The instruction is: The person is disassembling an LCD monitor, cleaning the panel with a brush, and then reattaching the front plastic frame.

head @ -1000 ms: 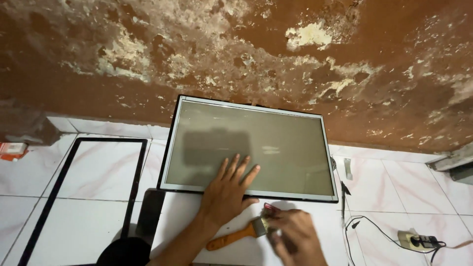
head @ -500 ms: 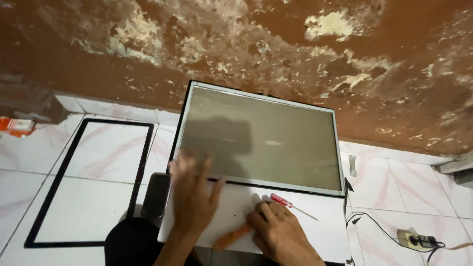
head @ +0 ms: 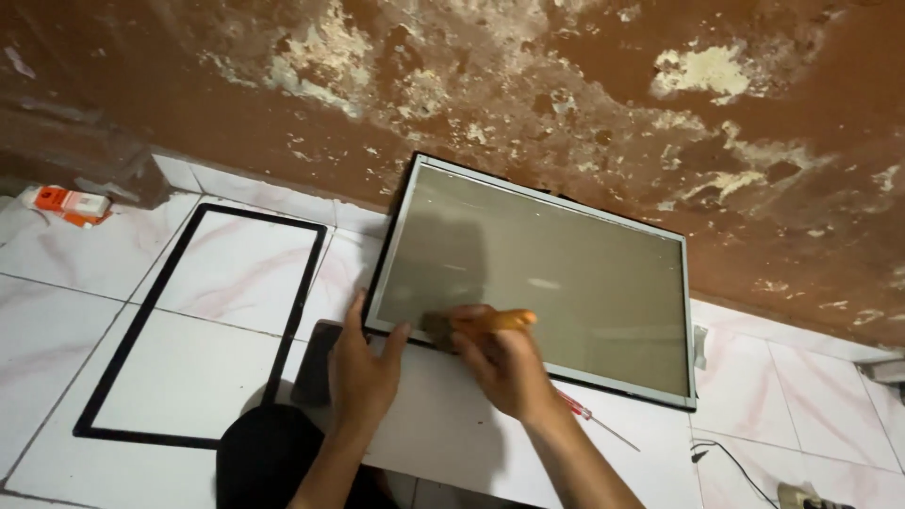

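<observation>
— Where does the display panel (head: pixel 542 283) lie?
— Flat on the tiled floor (head: pixel 57 311), against the wall.
— The left hand (head: pixel 363 363)?
— Open, fingers spread, gripping the panel's near left corner.
— The right hand (head: pixel 504 363)?
— Closed around an orange-handled brush (head: pixel 476 325), its head touching the panel's near edge. A red screwdriver (head: pixel 580 412) lies beside that edge.

Open tiled floor on the left, crowded wall side on the right

The black bezel frame (head: pixel 203 325) rings bare floor (head: pixel 57 320); the display panel (head: pixel 547 278) leans against the flaking wall (head: pixel 566 104), closing that side, while a red-handled screwdriver (head: pixel 583 415) and a cable (head: pixel 735 467) lie on the floor below its lower right edge.
</observation>
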